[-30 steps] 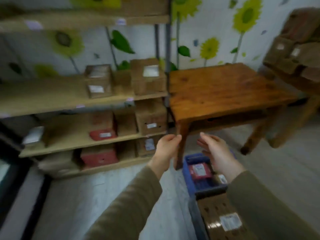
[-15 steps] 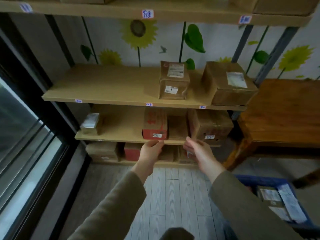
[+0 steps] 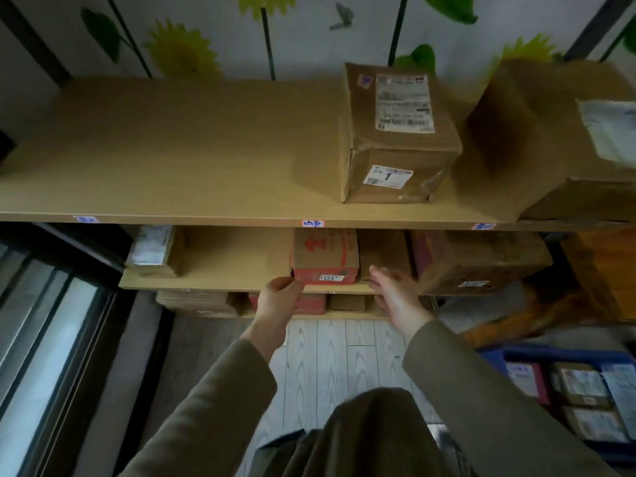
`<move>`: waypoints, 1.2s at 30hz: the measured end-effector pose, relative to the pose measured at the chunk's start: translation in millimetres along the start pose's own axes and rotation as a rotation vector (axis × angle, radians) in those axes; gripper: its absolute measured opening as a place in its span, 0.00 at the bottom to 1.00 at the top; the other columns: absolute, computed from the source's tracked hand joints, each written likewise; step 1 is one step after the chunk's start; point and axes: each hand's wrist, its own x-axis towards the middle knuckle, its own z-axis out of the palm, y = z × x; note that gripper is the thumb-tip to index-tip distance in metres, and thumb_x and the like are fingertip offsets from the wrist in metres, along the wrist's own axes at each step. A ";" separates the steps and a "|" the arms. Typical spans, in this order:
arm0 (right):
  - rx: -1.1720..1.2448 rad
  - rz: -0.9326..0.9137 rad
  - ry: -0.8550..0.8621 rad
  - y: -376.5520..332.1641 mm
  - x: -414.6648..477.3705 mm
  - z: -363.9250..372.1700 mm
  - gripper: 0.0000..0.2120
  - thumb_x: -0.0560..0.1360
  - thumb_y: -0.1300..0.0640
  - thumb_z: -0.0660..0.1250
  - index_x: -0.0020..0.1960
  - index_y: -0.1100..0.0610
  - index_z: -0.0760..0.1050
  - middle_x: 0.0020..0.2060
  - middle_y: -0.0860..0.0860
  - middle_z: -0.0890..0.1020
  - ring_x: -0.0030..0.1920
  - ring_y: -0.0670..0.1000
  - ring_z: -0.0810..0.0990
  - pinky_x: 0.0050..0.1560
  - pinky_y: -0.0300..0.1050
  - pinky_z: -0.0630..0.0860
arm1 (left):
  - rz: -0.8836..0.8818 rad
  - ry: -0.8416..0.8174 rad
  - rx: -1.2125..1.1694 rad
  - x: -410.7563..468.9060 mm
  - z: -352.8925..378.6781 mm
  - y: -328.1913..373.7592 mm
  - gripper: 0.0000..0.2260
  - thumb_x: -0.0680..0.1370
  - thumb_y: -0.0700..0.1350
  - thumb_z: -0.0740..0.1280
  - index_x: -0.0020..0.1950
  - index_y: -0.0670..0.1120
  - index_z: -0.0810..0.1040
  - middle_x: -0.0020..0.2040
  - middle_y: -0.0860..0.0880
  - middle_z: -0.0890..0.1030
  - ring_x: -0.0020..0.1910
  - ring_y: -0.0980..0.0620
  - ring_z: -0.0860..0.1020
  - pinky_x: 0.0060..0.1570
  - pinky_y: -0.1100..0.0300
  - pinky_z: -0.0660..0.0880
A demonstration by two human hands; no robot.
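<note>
Hands have closed in: left hand point(image 3: 279, 297) curls at the corner of the red box point(image 3: 325, 256) (touching, it seems), right hand point(image 3: 395, 297) open beside it, a lift looks next

Dim overall; daylight comes from the window point(image 3: 38, 339) at left, brightening the floor point(image 3: 327, 349). Top shelf point(image 3: 172, 149) evenly lit, lower shelf point(image 3: 223, 263) in its shadow. Big right box point(image 3: 550, 139) motion-smeared, right hand point(image 3: 395, 297) slightly soft, labels in the blue crate point(image 3: 516, 354) unreadable. Wide-angle bows the edges, corners darken.
</note>
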 end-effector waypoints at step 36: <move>0.474 -0.116 0.287 111.3 97.9 124.0 0.10 0.78 0.52 0.61 0.56 0.55 0.70 0.46 0.50 0.80 0.47 0.47 0.79 0.41 0.34 0.73 | 0.183 -0.113 -0.065 175.0 -65.1 -67.1 0.11 0.78 0.57 0.58 0.47 0.51 0.72 0.44 0.53 0.77 0.41 0.64 0.81 0.46 0.54 0.77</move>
